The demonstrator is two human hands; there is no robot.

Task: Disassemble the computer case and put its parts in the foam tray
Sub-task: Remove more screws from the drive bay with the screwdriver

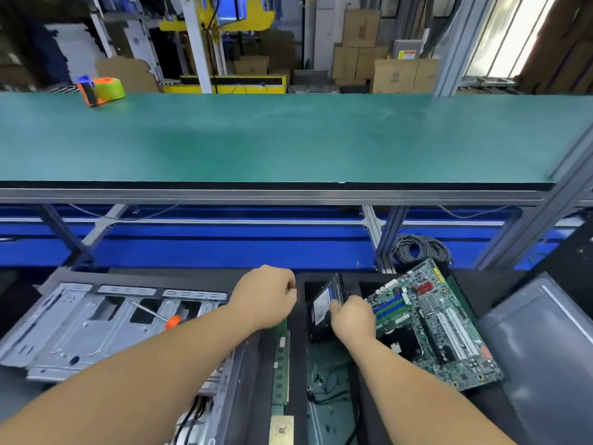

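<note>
The opened grey metal computer case lies at lower left, with an orange-handled screwdriver resting inside it. To its right is the black foam tray. A green memory stick stands in the tray's narrow left slot, and my left hand is closed over its far end. My right hand grips a black drive with a blue and white label, tilted in the middle compartment. The green motherboard lies in the right compartment.
A grey side panel lies at far right. A coil of grey cable sits behind the tray. Above is a long green shelf bearing an orange and green tape dispenser. A square chip lies at the tray's near end.
</note>
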